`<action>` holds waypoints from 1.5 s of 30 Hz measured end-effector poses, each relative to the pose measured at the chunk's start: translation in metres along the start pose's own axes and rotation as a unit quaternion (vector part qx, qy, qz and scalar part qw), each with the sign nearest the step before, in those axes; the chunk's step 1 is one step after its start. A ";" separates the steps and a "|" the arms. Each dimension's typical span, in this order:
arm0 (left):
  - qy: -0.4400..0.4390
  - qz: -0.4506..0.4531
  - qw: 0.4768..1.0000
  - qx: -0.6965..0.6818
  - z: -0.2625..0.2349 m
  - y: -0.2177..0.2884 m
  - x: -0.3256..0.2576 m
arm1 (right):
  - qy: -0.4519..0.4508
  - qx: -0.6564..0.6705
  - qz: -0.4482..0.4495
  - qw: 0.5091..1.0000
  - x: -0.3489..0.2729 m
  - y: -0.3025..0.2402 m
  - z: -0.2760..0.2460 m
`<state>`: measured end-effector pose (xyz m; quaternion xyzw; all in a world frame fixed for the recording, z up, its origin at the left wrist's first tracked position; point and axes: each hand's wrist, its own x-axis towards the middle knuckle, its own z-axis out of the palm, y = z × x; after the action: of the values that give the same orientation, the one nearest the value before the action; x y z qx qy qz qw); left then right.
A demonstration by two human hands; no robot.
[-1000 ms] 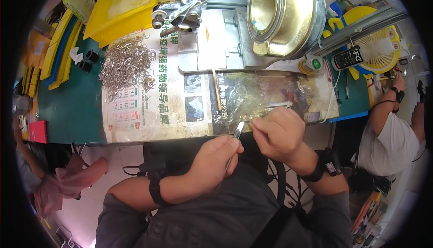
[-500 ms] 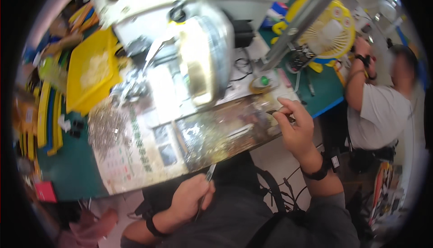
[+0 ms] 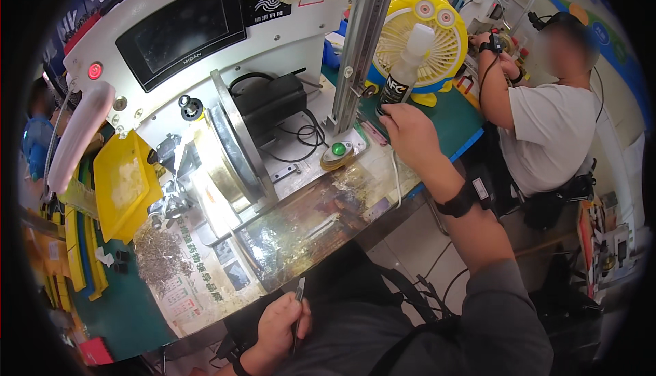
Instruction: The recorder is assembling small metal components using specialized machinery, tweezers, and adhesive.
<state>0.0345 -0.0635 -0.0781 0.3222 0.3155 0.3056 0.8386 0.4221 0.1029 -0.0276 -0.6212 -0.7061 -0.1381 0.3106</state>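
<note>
My left hand (image 3: pixel 279 323) is closed round a slim metal tool (image 3: pixel 299 292) with a silver tip and a dark shaft. It is held pointing up, close to my body and below the bench's front edge; its exact kind does not show. My right hand (image 3: pixel 418 140) reaches over the bench's right side with its fingers curled, overlapping the lower end of a bottle (image 3: pixel 403 68) with a black label and a whitish cap. The back of this hand hides whatever lies between its fingers. A round wheel (image 3: pixel 236 150) on a machine stands brightly lit beyond my left hand.
The white machine carries a dark screen (image 3: pixel 181 31) and a metal post (image 3: pixel 355 61). A yellow fan (image 3: pixel 420 17) stands behind the bottle. At left are a yellow tray (image 3: pixel 123 184) and a heap of thin brownish strands (image 3: pixel 160 256). Another person (image 3: pixel 547 123) works at right.
My right hand has moved from above the bench's front part, where it pinched a small dark thing, to the bottle's foot. My left hand keeps its tool. The view has shifted.
</note>
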 end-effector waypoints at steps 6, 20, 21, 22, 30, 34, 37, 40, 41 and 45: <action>0.020 0.023 0.999 0.025 -0.008 0.007 -0.013 | -0.014 0.101 0.090 0.991 -0.015 -0.013 -0.021; 0.122 0.378 0.853 0.338 0.022 0.051 0.000 | -0.270 0.528 -0.037 0.805 -0.092 -0.213 -0.017; 0.119 0.353 0.859 0.351 0.021 0.056 -0.006 | -0.277 0.486 -0.060 0.826 -0.085 -0.203 -0.015; 0.097 0.289 0.912 0.275 0.015 0.060 -0.014 | -0.271 0.434 -0.080 0.856 -0.075 -0.194 -0.016; 0.236 0.325 0.835 0.375 -0.076 0.083 -0.101 | -0.127 0.162 -0.164 0.965 -0.038 -0.160 -0.016; 0.394 0.357 0.803 0.270 -0.107 0.087 -0.109 | -0.211 0.306 -0.315 0.873 -0.039 -0.246 -0.007; 0.418 0.358 0.804 0.225 -0.121 0.084 -0.103 | -0.235 0.286 -0.353 0.859 -0.050 -0.310 0.021; 0.433 0.357 0.770 0.303 -0.122 0.075 -0.101 | -0.252 0.250 -0.338 0.872 -0.052 -0.347 0.048; 0.434 0.357 0.770 0.301 -0.122 0.074 -0.105 | -0.260 0.229 -0.326 0.880 -0.052 -0.353 0.052; 0.419 0.369 0.764 0.324 -0.126 0.074 -0.112 | -0.268 0.261 -0.336 0.864 -0.061 -0.338 0.050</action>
<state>-0.1489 -0.0548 -0.0614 0.5058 0.5727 0.5755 0.2913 0.0854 0.0196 -0.0387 -0.2553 -0.9384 0.1270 0.1952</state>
